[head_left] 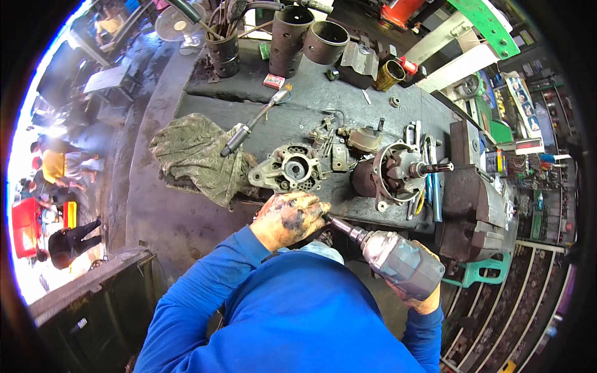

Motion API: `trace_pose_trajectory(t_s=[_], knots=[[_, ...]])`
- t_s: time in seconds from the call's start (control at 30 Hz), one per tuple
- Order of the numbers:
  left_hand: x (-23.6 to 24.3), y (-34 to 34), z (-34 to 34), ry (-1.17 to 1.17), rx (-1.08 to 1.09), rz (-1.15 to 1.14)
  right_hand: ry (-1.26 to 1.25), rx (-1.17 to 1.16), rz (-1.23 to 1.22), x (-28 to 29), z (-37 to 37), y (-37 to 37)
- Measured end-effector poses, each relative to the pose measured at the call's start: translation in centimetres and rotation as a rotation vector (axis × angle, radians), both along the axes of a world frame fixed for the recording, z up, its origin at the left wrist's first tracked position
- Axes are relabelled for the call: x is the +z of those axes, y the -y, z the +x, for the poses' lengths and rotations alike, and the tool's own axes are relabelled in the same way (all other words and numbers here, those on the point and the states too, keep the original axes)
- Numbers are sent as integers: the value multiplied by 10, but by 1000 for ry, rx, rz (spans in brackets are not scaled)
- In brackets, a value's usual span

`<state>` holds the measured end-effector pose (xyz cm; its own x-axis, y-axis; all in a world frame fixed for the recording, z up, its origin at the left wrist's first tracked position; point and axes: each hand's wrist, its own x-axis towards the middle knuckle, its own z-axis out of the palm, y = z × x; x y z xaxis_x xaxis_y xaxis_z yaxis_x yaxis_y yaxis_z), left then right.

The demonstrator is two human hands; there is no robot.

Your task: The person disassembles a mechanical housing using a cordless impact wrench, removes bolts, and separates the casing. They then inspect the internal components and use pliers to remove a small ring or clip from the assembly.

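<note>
Grease is covering my left hand [290, 217], which I am curling shut over something at the near edge of the workbench [205, 214]; what lies under the palm I cannot tell, since the fingers are hiding it. My right hand [418, 287] is wrapping tight around the grip of one grey impact wrench [398, 260], and the wrench's socket end [341, 226] is pointing up-left, running straight in under my left hand. Both of my forearms are in blue sleeves [211, 283].

Just beyond the left hand, one round aluminium end housing [290, 168] is lying flat on the bench. To its right, one rotor assembly [398, 173] is resting on its side (its shaft is pointing right, towards the big vise [476, 208]). One patterned rag [196, 155] is lying crumpled to the left of the housing, and one long-handled tool [255, 124] is lying slantwise with its dark grip on the rag's edge. A cluster of small parts [339, 140] is sitting between the housing and the rotor. Along the far edge, three dark metal cylinders [289, 37] are standing upright, the leftmost one stuffed with rods.
</note>
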<state>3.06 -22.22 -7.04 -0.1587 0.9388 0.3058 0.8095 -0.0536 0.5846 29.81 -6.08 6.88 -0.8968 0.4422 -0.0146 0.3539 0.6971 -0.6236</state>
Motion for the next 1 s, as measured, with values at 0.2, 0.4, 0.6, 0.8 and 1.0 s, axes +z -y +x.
trace_pose_trajectory(t_s=[0.2,0.4,0.6,0.8,1.0], knots=[[-4,-2,-69,56,249,-192,221,-144,82,32,-48,33],[-23,-14,-70,58,215,-400,144,-165,230,29,-89,38],[-31,-18,-68,40,235,-443,200,-225,-50,30,-122,35],[-33,-19,-68,23,267,-422,257,-99,98,37,-131,31],[-36,-19,-69,80,255,-392,302,-387,-266,37,-135,31]])
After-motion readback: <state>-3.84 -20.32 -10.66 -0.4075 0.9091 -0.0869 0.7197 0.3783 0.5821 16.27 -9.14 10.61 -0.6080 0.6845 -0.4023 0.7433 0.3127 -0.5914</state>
